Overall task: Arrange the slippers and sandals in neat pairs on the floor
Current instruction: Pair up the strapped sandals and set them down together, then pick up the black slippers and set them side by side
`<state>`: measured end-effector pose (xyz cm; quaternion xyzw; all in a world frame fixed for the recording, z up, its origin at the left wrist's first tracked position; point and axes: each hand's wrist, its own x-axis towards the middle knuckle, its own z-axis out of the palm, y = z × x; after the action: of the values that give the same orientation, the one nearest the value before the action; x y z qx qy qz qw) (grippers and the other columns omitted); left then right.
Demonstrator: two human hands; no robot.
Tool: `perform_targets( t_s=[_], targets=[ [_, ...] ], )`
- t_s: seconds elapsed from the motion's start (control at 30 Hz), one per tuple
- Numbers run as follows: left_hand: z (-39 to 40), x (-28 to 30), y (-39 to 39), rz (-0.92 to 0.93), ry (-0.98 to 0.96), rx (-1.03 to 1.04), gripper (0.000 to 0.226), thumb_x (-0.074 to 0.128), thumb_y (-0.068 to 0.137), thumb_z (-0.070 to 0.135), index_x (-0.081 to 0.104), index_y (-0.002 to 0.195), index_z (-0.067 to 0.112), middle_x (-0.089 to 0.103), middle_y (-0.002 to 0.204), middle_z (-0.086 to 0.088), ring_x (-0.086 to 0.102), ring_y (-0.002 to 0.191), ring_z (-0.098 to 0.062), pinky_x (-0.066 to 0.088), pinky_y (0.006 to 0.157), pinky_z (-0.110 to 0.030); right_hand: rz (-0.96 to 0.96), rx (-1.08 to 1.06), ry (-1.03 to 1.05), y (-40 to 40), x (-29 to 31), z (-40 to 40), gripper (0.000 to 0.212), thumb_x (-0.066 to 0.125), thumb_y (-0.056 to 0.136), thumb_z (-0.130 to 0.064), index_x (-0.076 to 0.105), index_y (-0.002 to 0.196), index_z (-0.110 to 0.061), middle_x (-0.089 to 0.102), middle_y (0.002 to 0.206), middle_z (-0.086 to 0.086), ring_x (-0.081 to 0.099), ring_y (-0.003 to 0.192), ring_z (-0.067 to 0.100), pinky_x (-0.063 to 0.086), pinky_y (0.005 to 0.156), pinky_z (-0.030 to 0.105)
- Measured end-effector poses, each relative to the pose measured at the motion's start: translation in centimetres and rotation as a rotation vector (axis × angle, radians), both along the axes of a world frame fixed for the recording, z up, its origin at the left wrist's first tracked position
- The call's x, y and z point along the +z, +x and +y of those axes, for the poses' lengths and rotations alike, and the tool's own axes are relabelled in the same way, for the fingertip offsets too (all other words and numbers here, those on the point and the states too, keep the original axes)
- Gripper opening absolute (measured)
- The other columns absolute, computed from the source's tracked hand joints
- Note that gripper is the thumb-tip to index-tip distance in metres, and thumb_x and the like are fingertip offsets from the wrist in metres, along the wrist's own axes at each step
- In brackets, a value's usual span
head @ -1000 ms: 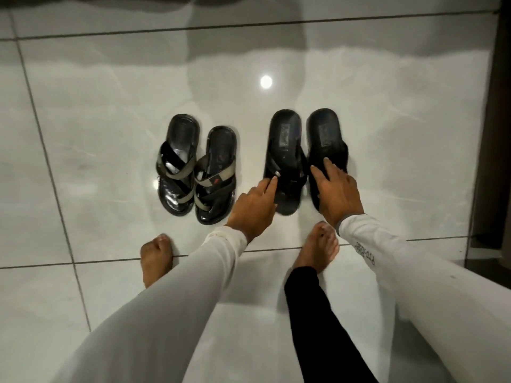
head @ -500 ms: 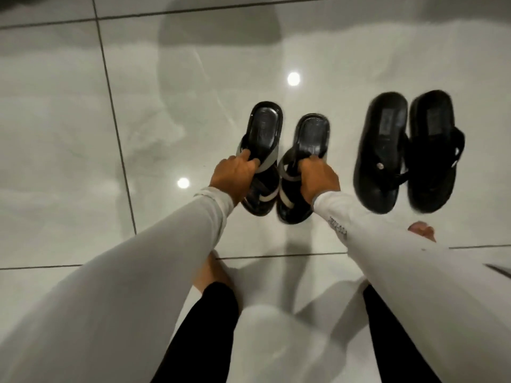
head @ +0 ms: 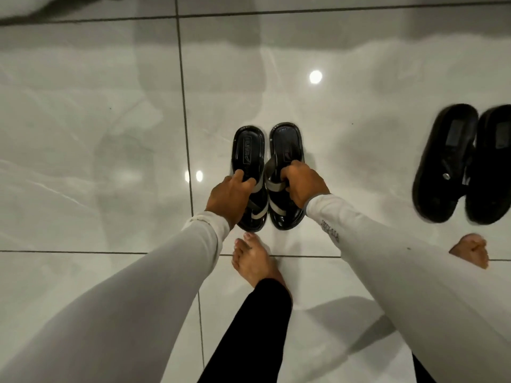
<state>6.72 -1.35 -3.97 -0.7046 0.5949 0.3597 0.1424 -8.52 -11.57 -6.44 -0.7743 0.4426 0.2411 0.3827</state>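
— What have your hands got hold of, seen from the head camera?

— My left hand (head: 231, 196) is curled round the grey straps of the left strapped sandal (head: 249, 178), fingers hooked under and thumb on top. My right hand (head: 302, 183) is closed the same way on the straps of the right strapped sandal (head: 284, 172). Both hands are clamped tight, not spread.

— And where are those two sandals?

— Side by side, just about touching along their inner edges, toes towards me and heels away, over the glossy tiled floor (head: 110, 134) right of a grout line. Whether the soles rest on the tile or hang just above it, I cannot tell.

— Anything else nearby?

— The black slippers (head: 464, 164) lie as a pair well off to my right, close together, partly cut by the frame's edge. My bare left foot (head: 254, 261) stands just behind the sandals' toes.
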Motion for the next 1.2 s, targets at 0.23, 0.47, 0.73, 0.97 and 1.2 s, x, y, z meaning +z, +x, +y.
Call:
perform_targets(
  t_s=[0.23,0.47,0.73,0.97,1.2],
  targets=[
    [0.8,-0.1,2.7,-0.005,0.020,0.035,0.036,0.064,0.093,0.007,0.051,0.126,0.007,0.054,0.123,-0.015,0.065,0.102,-0.034,0.059,0.088,-0.043,-0.010,0.066,-0.044,3.5,0.1,1.3,0.031,0.057,0.083,0.001,0.066,0.111,-0.009,0.059,0.117,0.014,0.065,0.097,0.039,0.055,0.077,0.041],
    [1.9,0.7,0.6,-0.192,-0.139,0.008,0.043,0.051,0.099,0.019,0.041,0.140,0.008,0.050,0.135,-0.019,0.060,0.101,-0.032,0.056,0.081,-0.040,-0.057,0.121,-0.178,-1.9,1.0,1.2,0.070,0.061,0.084,0.000,0.038,0.149,-0.017,0.036,0.156,0.015,0.056,0.119,0.043,0.050,0.094,0.047],
    [-1.0,2.1,-10.7,-0.214,-0.116,-0.087,0.076,0.062,0.089,0.045,0.030,0.150,0.013,0.036,0.153,-0.021,0.046,0.125,-0.038,0.042,0.098,-0.049,0.313,0.139,-0.232,-17.0,4.0,-2.3,0.086,0.063,0.089,-0.025,0.011,0.158,-0.023,0.009,0.166,0.014,0.012,0.153,0.034,0.021,0.119,0.055],
    [-9.2,1.2,-28.0,-0.052,-0.085,-0.069,0.066,0.062,0.091,0.041,0.033,0.146,0.018,0.046,0.139,-0.017,0.058,0.104,-0.035,0.048,0.081,-0.043,0.426,-0.292,-0.186,-30.1,4.4,-8.5,0.082,0.069,0.085,-0.021,0.023,0.152,-0.017,0.023,0.158,0.023,0.028,0.145,0.041,0.033,0.113,0.056],
    [-18.4,-1.5,-37.6,0.010,-0.009,-0.034,0.065,0.055,0.098,0.036,0.022,0.153,0.027,0.062,0.119,-0.014,0.068,0.096,-0.035,0.052,0.076,-0.039,0.416,-0.226,-0.186,-39.3,1.7,-14.8,0.061,0.071,0.081,-0.014,0.041,0.134,-0.015,0.034,0.148,0.022,0.054,0.112,0.046,0.049,0.096,0.051]
  ],
)
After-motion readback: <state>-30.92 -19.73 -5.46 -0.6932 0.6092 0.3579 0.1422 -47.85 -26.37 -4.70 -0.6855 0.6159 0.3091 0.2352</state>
